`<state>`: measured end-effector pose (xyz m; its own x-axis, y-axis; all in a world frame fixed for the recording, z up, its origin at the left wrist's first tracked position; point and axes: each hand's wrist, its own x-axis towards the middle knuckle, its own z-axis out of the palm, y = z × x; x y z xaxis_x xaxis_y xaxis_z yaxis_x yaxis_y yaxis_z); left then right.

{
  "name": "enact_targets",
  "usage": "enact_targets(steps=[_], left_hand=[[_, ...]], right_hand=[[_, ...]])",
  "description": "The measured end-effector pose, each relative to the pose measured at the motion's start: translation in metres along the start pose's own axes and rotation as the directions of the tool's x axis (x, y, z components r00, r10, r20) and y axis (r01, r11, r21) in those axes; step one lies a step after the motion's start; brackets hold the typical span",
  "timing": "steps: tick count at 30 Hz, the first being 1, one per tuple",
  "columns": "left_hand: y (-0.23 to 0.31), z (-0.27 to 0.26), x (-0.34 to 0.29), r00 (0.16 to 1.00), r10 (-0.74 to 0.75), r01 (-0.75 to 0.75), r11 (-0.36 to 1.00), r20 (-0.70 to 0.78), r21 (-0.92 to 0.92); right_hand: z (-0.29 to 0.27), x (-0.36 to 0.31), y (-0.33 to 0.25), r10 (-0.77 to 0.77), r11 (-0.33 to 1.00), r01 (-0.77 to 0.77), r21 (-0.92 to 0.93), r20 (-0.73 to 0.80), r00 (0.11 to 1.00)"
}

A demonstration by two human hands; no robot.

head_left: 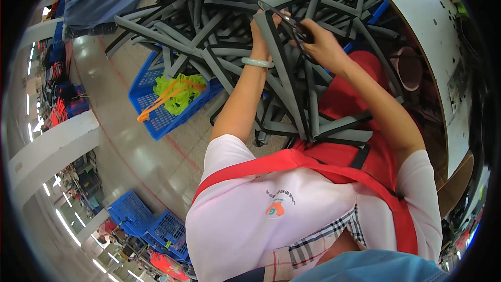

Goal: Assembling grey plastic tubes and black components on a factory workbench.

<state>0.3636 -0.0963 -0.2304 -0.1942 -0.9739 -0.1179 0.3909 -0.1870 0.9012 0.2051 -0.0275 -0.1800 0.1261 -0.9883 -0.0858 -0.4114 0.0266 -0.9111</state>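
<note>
My left hand (pixel 259 35), with a pale green bangle at its wrist, is closed around a grey strip with black edging (pixel 280 65). The strip is folded at the top, and part of that hand is hidden behind it. In my right hand (pixel 324 47) is a pair of scissors (pixel 298 27) with dark handles. Its blades point up and left, across the top of the strip by my left fingers. Whether the blades touch the strip I cannot tell. Around both hands lies a big tangled heap of similar grey and black strips (pixel 229 21), some hanging over my lap.
To the left on the floor stands a blue plastic crate (pixel 151 81) with bright yellow-green material (pixel 180 99) and an orange band inside. A white board (pixel 430 47) rises on the right. More blue crates (pixel 130 213) stand at lower left. Blue-grey cloth (pixel 104 0) covers something at upper left.
</note>
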Motion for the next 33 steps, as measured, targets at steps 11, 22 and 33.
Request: enact_targets(steps=[11,22,33], left_hand=[[0.067,-0.073,0.087,0.992,-0.083,0.061,0.976,-0.1,-0.207],[0.041,-0.045,0.021,0.958,-0.003,0.005,1.0,-0.286,0.009],[0.027,-0.053,0.007,0.919,0.008,-0.035,0.997,-0.393,-0.062]], right_hand=[[0.045,-0.026,-0.019,0.035,0.962,-0.071,0.264,0.139,0.99],[-0.054,0.024,-0.037,0.059,0.998,-0.059,-0.007,0.25,0.966],[-0.047,0.149,-0.027,0.151,0.836,0.234,-0.496,0.619,0.771]])
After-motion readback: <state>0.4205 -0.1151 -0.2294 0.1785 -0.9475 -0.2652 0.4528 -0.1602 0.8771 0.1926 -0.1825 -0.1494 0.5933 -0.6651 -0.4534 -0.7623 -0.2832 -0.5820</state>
